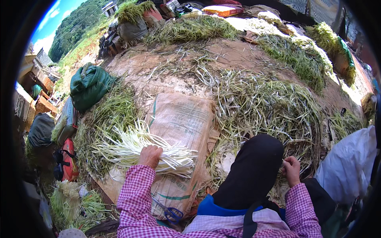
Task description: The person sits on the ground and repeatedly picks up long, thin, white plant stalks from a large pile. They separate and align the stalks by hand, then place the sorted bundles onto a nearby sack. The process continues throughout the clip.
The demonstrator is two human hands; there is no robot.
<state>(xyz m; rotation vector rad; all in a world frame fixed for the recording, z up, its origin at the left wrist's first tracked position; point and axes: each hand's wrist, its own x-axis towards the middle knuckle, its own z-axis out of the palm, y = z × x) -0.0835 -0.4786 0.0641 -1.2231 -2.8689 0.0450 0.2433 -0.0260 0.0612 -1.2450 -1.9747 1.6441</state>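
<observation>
My left hand [151, 156] grips a loose bundle of white, leek-like stalks [175, 162] near its middle. The bundle lies crosswise on a printed woven plastic sack [181, 119], its thin leafy ends fanning out to the left. Beyond my dark-trousered knee, my right hand [291, 171] is held with thumb and fingertips pinched together. Whether a thin strand sits between those fingertips is too small to tell. Scissors with blue handles [172, 214] lie at the near end of the sack, beside my left forearm.
A broad heap of loose green and white trimmings [265, 107] spreads beyond my knee. Greener leaves [113, 110] lie left of the sack, near a green bag [90, 86]. A white sack [349, 166] stands at the right. More piled greens [193, 28] line the far side.
</observation>
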